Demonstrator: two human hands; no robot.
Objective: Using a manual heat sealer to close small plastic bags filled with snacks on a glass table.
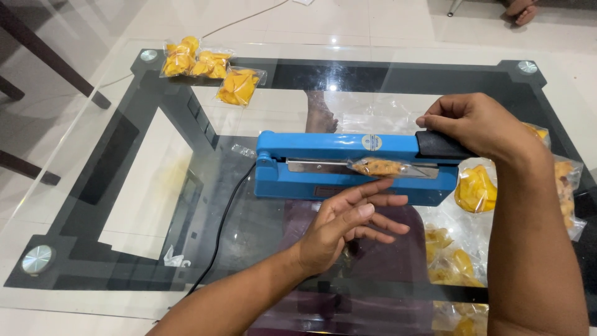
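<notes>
Pressing on the black handle (pixel 443 145) of the blue heat sealer (pixel 348 167), the right hand (pixel 479 124) has its fingers curled closed over the top of that handle, while the left hand (pixel 345 224) is open and flat, fingers stretched toward the small clear pouch (pixel 380 167) that lies across the metal sealing bar — it holds nothing, and I cannot tell if the fingertips touch the pouch. The pouch sits between the sealer's arm and base, near the handle end, with orange-yellow pieces inside. One risk, as I judge it, is that the filling lies too near the seam line: if a piece is caught under the arm, the seal may be weak or open. The thin film could also slip or wrinkle, because the left hand does not pin it. The left fingers are near the hot bar, so a burn seems possible. The glass tabletop (pixel 112 205) is smooth and glossy, so the hard plastic sealer could slide under pressure. The black cord (pixel 224 224) runs toward the person. Sealed pouches (pixel 208 68) of yellow chips lie at the far left corner, more bags (pixel 479 186) at the right, soft and crinkly.
</notes>
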